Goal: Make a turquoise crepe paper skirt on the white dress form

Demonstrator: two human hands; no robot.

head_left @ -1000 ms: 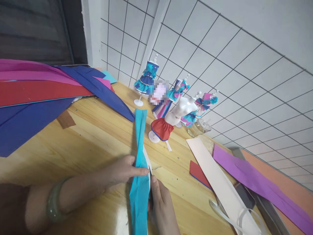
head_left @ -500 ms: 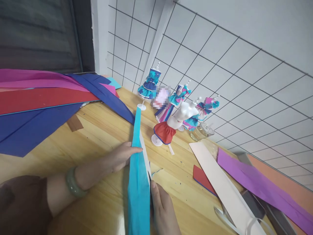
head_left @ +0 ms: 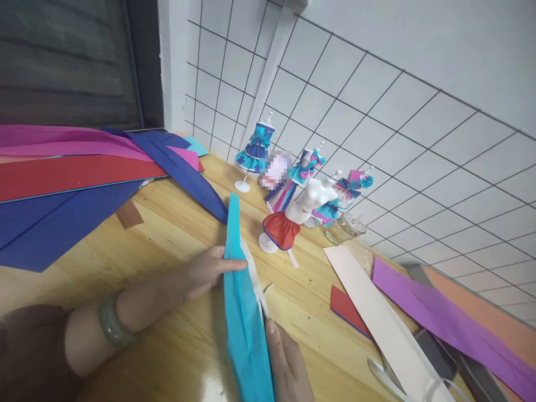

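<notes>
A long strip of turquoise crepe paper (head_left: 245, 312) runs up the middle of the view. My left hand (head_left: 211, 265) pinches it from the left side, thumb across its front. A narrow white strip (head_left: 253, 273) lies along the paper's right edge. My right hand (head_left: 287, 360) is closed at that edge around scissors (head_left: 263, 314). Only a bit of dark blade shows; the handles are hidden in the hand. Past the paper's far end, a white mannequin (head_left: 312, 198) wears a red skirt (head_left: 280, 230) with a blue hem.
Several small dressed mannequins (head_left: 256, 148) stand near the grid-patterned wall, beside a glass jar (head_left: 345, 228). Blue, red and pink paper sheets (head_left: 62, 173) lie at left. White paper (head_left: 377, 312), purple paper (head_left: 452, 324) and a red piece (head_left: 349, 310) lie at right.
The turquoise paper has tilted, its lower part shifting right. My right hand has moved slightly right and down. The white strip now bows away from the turquoise edge.
</notes>
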